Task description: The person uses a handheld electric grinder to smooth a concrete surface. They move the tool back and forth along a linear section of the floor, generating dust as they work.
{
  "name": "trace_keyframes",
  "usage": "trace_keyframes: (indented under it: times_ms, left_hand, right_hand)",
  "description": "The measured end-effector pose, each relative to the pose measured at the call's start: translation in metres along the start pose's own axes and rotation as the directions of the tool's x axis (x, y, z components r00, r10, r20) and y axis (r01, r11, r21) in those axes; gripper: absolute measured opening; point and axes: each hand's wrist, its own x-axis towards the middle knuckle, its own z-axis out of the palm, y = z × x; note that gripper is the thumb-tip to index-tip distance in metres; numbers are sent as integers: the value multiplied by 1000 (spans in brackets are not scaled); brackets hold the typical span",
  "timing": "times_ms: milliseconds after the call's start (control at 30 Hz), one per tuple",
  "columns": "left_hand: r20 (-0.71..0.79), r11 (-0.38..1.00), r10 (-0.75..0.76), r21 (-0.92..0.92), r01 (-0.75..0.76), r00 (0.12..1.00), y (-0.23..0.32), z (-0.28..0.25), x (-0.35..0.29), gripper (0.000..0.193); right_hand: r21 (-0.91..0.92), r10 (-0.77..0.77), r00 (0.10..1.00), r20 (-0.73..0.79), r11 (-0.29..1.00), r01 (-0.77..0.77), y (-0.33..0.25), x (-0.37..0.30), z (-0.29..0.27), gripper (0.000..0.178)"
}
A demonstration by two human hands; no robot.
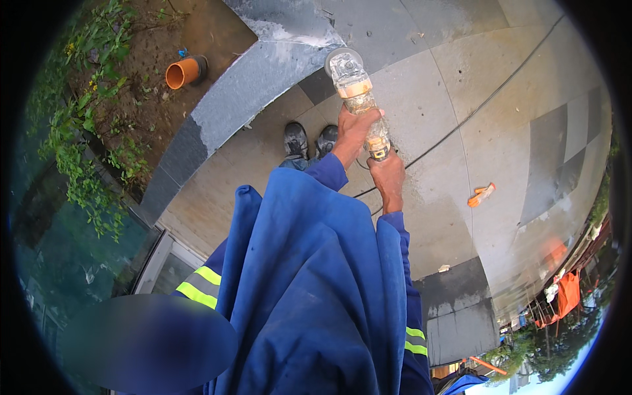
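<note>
Left hand (352,131) fingers wrapped around the middle of a clear bottle (355,92); right hand (388,176) fingers closed at its lower end, apparently on the cap. Bottle held out over grey paving (434,85), above black shoes (309,139); an orange pipe (184,71) lies in soil, well apart.

We see the left hand (353,133) and right hand (388,176) both gripping a clear plastic bottle (356,92) held out over grey paving slabs (500,72), black shoes (309,140) below, an orange pipe (184,71) in the soil.
</note>
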Motion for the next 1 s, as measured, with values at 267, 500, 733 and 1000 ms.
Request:
trace_keyframes:
  times_ms: [267, 500, 733, 1000]
  left_hand:
    - [24, 999, 26, 25, -26, 999, 19, 28, 12, 55]
    - [-25, 1000, 0, 13, 1, 1000, 11, 2, -3, 47]
    - [38, 998, 43, 37, -44, 998, 19, 27, 13, 47]
    - [-10, 999, -7, -47, 6, 1000, 8, 0, -1, 58]
  right_hand:
    - [81, -2, 999, -36, 997, 5, -3, 22, -7, 42]
    - [16, -5, 1000, 15, 1000, 5, -8, -1, -1, 42]
    - [84, -9, 1000, -27, 996, 11, -3, 20, -6, 41]
    - [0, -8, 1000, 10, 1000, 8, -11, -3, -1, 39]
